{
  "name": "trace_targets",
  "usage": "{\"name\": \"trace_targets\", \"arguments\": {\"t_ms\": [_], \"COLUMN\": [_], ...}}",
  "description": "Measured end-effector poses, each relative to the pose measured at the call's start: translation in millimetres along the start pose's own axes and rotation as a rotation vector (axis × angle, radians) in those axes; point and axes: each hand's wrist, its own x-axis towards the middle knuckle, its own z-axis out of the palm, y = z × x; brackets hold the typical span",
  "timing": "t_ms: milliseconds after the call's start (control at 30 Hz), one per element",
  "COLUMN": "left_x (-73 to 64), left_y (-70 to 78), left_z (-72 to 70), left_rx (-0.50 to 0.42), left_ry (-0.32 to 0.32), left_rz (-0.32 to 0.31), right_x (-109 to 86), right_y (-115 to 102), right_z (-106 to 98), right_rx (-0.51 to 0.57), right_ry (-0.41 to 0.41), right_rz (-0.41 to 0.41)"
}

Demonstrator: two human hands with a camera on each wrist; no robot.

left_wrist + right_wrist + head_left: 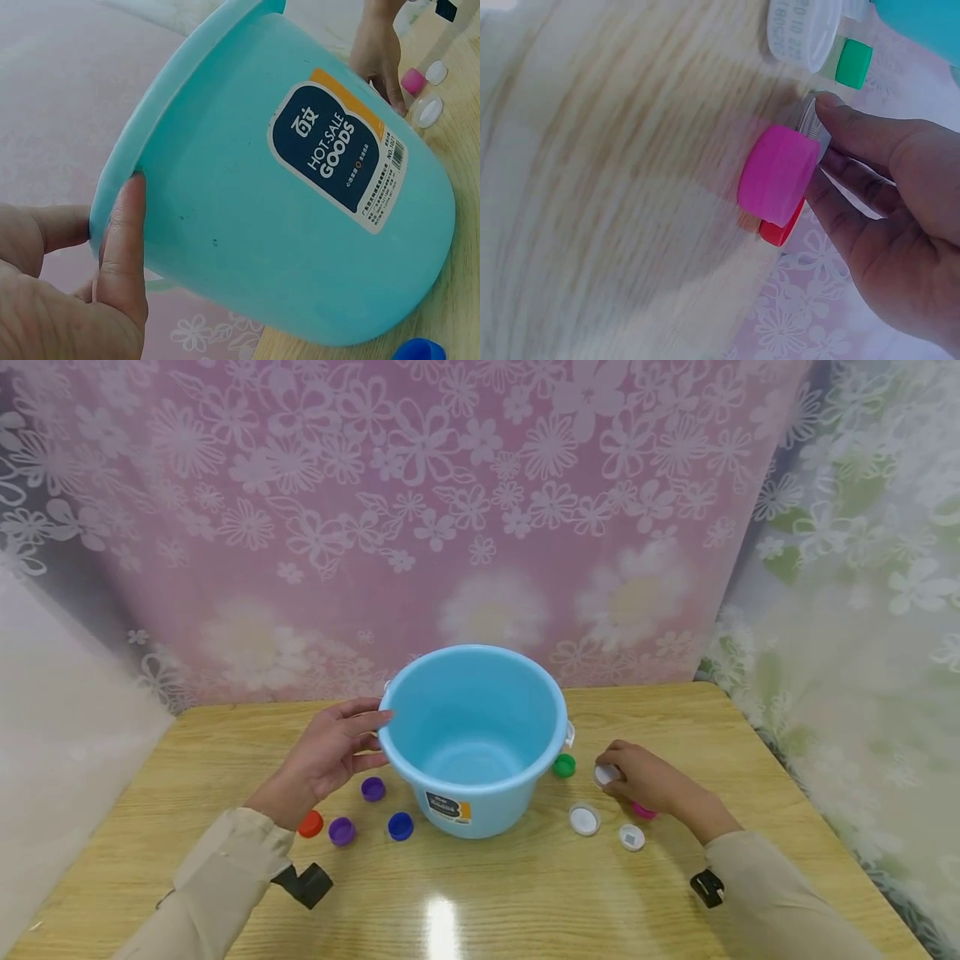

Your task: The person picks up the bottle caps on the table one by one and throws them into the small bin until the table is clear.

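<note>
A light blue plastic bucket [502, 810] stands upright on the table, its inside bare in the head view. My left hand [330, 756] holds the bucket's left rim between thumb and fingers. To the bucket's right, my right hand [648, 777] pinches a white bottle cap [606, 774] close to the tabletop. In the right wrist view that cap is partly hidden behind a pink cap [778, 176], and a red cap [778, 231] shows beyond. A green cap [564, 766] lies between the bucket and my right hand. Two white caps [584, 819] lie nearer to me.
Left of the bucket are two purple caps [342, 832], a blue cap [401, 827] and an orange-red cap [311, 823]. The wooden table [375, 910] ends at a pink flowered curtain [480, 527] behind the bucket. A label [334, 150] is on the bucket's front.
</note>
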Motion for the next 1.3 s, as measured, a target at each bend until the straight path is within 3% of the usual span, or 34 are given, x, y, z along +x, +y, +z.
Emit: {"name": "trace_targets", "arguments": {"t_ms": [267, 533, 1067, 1300], "left_x": [-1.2, 1.3, 0.9, 0.4], "left_y": [0.7, 0.1, -0.3, -0.2], "left_z": [-0.8, -0.7, -1.2, -1.2], "left_rx": [-0.009, 0.002, -0.027, -0.038], "left_ry": [-0.015, -0.029, -0.035, -0.043], "left_rz": [0.005, 0.010, 0.005, 0.010], "right_x": [-0.4, -4.6, -7.0, -5.1], "right_y": [1.3, 4.0, -13.5, -27.8], "right_z": [2.0, -1.9, -57.4, -81.2], "right_rx": [-0.023, 0.018, 0.129, 0.144], "right_ry": [0.014, 0.031, 0.250, 0.378], "right_rz": [-0.029, 0.003, -0.001, -0.079]}}
